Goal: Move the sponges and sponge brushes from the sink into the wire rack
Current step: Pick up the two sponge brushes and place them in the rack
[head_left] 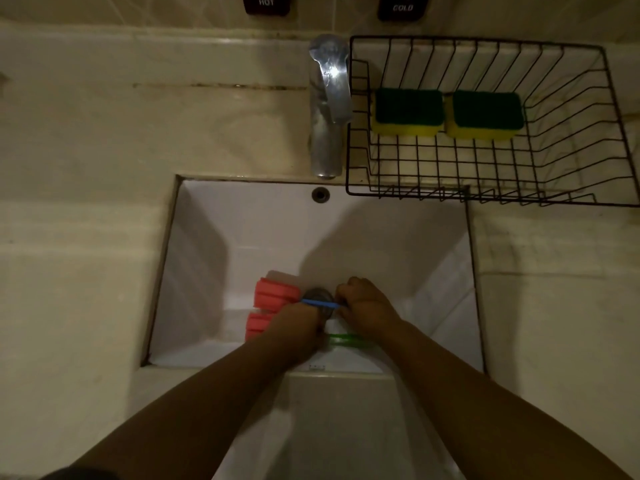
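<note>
Both my hands are low in the white sink [440,271], close together over the grey drain [316,293]. A blue sponge brush handle [320,303] runs between them. My right hand [365,308] has its fingers curled on the handle's right end. My left hand [294,329] covers the handle's left end, and its grip is hidden. Two pink sponges [277,294] [257,325] lie just left of my left hand. A green brush handle [346,338] lies under my right wrist. Two yellow sponges with green pads [408,110] [486,114] sit side by side in the black wire rack [571,161].
The wire rack stands on the counter behind the sink's right half. A chrome tap [327,105] rises just left of the rack, over the sink's back edge. An overflow hole [320,194] is in the sink's back wall. Beige counter surrounds the sink.
</note>
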{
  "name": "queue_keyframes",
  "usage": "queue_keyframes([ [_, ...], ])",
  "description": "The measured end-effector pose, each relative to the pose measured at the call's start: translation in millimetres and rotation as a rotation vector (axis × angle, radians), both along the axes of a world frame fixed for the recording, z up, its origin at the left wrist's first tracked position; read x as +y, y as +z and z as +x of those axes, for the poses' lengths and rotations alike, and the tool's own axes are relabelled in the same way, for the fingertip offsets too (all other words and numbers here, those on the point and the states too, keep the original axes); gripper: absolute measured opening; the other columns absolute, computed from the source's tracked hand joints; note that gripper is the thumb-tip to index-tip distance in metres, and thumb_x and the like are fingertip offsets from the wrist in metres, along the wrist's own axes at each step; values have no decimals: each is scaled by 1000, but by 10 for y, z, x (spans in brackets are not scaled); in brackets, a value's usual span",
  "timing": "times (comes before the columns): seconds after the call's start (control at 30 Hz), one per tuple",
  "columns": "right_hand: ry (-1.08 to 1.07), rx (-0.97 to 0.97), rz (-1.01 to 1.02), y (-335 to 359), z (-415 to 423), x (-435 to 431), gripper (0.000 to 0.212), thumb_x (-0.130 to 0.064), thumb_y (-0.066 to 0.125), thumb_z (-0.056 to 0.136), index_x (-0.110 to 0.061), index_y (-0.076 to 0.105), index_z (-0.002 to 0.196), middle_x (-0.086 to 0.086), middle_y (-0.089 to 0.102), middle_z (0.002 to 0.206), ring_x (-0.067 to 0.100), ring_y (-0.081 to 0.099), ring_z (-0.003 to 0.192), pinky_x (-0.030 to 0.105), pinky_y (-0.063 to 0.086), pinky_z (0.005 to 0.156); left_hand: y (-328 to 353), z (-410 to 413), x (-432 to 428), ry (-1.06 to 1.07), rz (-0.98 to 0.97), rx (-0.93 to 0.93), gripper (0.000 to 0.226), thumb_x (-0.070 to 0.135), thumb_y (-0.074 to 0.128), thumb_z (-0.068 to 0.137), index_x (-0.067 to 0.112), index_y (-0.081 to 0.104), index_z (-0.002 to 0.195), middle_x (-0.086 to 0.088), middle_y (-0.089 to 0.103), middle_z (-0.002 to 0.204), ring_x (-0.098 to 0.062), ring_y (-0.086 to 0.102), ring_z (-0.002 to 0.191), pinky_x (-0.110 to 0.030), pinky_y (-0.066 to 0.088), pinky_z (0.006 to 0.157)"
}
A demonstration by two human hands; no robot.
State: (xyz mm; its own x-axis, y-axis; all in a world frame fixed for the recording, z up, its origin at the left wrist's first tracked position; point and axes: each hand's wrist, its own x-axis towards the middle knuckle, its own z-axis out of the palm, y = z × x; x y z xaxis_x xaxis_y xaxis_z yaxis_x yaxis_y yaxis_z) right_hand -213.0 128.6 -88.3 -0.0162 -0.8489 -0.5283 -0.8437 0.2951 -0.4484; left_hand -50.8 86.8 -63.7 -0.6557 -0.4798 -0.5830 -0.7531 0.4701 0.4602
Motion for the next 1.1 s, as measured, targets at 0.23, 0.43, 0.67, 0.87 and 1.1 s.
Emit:
queue_keyframes([
  [0.23,-95,-84,-100,230,-22,26,14,-20,60,90,-12,56,100,13,65,93,32,60,84,33,43,70,234,30,-58,-94,-98,114,24,27,64,91,13,62,110,-6,67,107,-19,65,93,-35,54,89],
  [0.43,-131,-73,-187,601,-109,30,10,-20,63,87,-13,57,91,10,65,85,29,60,75,34,43,62,610,1,-162,-147,-81,130,27,34,63,91,9,67,102,-6,70,102,-18,66,88,-31,54,85],
  [0.67,-157,14,-262,1139,-164,115,16,-34,63,92,-23,53,86,-2,60,79,14,57,70,22,43,59,1092,7,-203,-138,-77,128,29,40,59,93,14,70,97,-2,72,91,-14,67,80,-34,56,84],
  [0.87,-204,76,-328,1633,-215,54,15,-37,60,92,-31,50,82,-8,54,73,5,53,67,19,39,57,1531,-62,-267,-128,-158,151,25,40,61,92,15,68,89,-1,70,90,-12,66,81,-31,57,83],
  [1.1,-312,68,-435,2150,-301,-13,17,-36,64,90,-32,53,78,-7,60,75,5,56,68,19,43,57,1991,-224,-356,-202,-302,263,31,44,60,92,16,69,102,-3,70,105,-13,64,94,-32,53,90],
])
